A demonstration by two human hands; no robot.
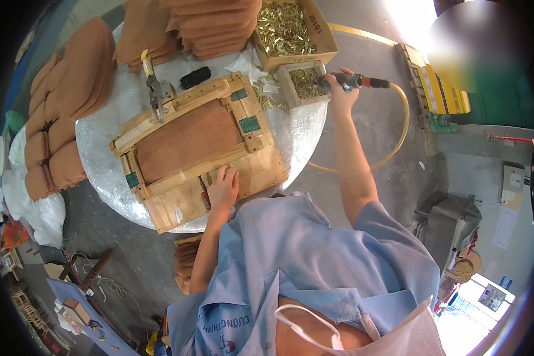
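Wooden jig (202, 168) on tabletop (98, 157), brown pad stacks (216, 26) and parts box (326, 44) beyond; toggle clamp (154, 95) at its far side. Right grip (343, 89) wrapped round driver (357, 81), nose at small-parts tray (285, 89). Left grip (223, 188) on jig's near side, can't tell if pinching.

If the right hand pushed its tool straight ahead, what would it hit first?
Probably the small box of metal pieces: the tool already overlaps it in view, though depth is unclear.
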